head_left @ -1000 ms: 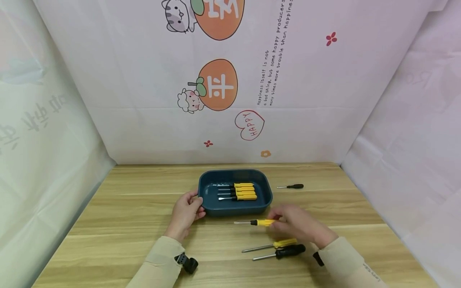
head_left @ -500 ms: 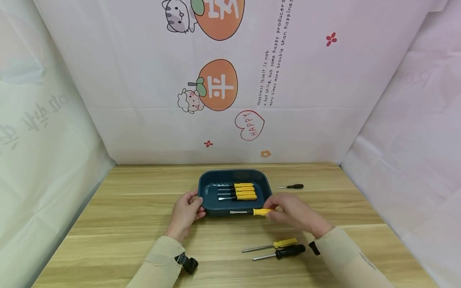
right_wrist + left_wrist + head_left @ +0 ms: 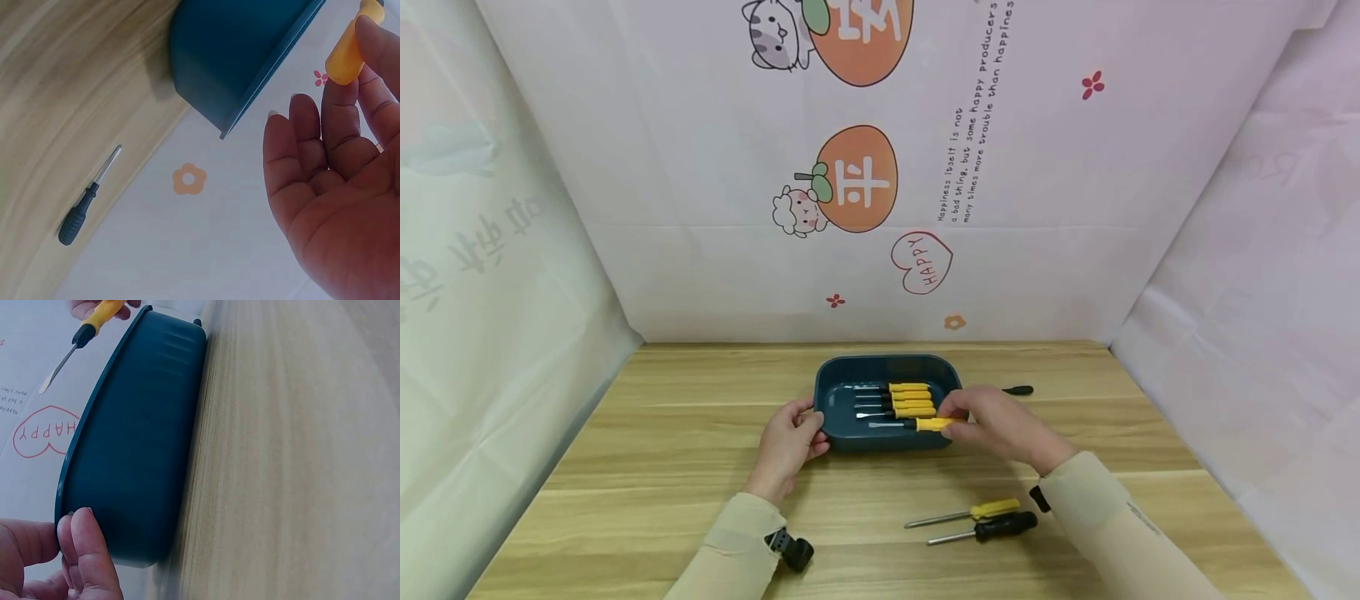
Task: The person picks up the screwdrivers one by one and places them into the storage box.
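While your left hand (image 3: 786,442) pinches the tray (image 3: 865,444), your right hand (image 3: 1000,423) pinches a yellow screwdriver (image 3: 929,425).
Inside: four matching screwdrivers (image 3: 912,396); bench (image 3: 685,433): three loose screwdrivers (image 3: 1006,526).

On the bench (image 3: 700,400) I see a tray (image 3: 880,444) containing a screwdriver row (image 3: 912,405), a held screwdriver (image 3: 925,424) over the tray's front; before it, a screwdriver pair (image 3: 992,528); to its right, a lone screwdriver (image 3: 84,201).

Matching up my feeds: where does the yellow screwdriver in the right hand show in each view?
Head: the yellow screwdriver is in the lower middle.
Left wrist: upper left, its shaft pointing down-left.
Right wrist: top right, mostly its handle showing.
Shared landmark: the teal tray, in all three.
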A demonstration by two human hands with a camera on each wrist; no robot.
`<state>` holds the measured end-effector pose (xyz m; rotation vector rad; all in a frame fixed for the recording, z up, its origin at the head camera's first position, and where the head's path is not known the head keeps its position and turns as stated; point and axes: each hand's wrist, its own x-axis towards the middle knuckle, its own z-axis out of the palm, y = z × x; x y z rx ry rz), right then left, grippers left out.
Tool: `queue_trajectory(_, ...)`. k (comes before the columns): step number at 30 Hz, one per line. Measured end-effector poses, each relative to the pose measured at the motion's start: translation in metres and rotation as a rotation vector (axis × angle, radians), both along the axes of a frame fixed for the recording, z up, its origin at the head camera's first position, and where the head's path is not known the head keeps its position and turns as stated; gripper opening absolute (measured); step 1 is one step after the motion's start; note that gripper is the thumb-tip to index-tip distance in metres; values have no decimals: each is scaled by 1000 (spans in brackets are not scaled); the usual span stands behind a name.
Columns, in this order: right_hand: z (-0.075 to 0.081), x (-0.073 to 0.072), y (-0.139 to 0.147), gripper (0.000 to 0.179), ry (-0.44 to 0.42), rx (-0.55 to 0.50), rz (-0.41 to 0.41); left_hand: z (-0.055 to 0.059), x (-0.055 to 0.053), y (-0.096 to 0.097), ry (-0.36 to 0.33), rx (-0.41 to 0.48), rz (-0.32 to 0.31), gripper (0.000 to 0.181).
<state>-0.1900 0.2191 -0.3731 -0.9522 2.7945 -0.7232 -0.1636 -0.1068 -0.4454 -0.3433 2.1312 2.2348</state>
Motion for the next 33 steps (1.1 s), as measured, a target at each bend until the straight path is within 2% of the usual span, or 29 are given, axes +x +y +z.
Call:
queue_trajectory(19, -1, -25, -17, 11, 44, 38, 20, 1, 3, 1, 21, -5, -2, 44)
queue_trajectory(26, -8, -34, -24, 12, 94, 88, 25, 0, 2, 2, 24, 6, -7, 44)
queue_trajectory(33, -16, -41, -30, 13, 102, 117, 13, 2, 3, 2, 21, 4, 0, 44)
